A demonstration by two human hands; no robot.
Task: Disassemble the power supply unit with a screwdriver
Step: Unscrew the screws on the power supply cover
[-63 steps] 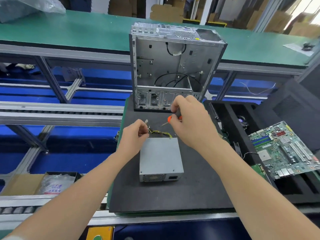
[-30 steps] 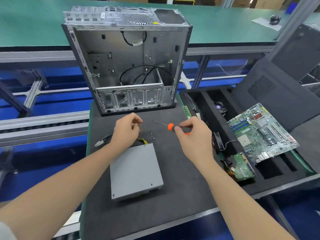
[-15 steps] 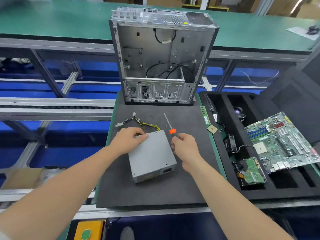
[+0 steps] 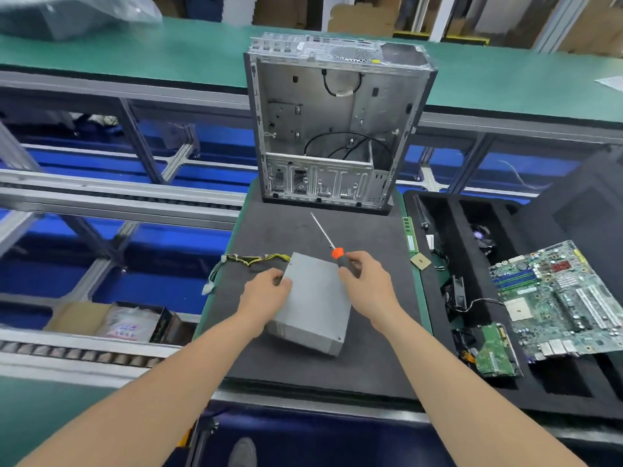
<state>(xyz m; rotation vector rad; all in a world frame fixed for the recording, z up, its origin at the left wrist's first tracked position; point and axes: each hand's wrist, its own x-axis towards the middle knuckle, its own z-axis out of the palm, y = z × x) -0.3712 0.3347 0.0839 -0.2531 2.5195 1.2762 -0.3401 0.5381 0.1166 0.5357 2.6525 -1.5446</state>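
One motherboard [image 4: 556,298] on foam tray [image 4: 468,251], power supply unit [image 4: 313,305] nearby

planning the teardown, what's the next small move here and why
Probably square the PSU and pin it with the left hand: it lies skewed between both hands, and the screwdriver in the right hand points away, on no screw yet.

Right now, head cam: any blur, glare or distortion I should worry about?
Head view: power supply unit and screwdriver sharp at centre; wide-angle warps the conveyor rails at the left; plastic bag top left is smeared; lighting even, no harsh glare.
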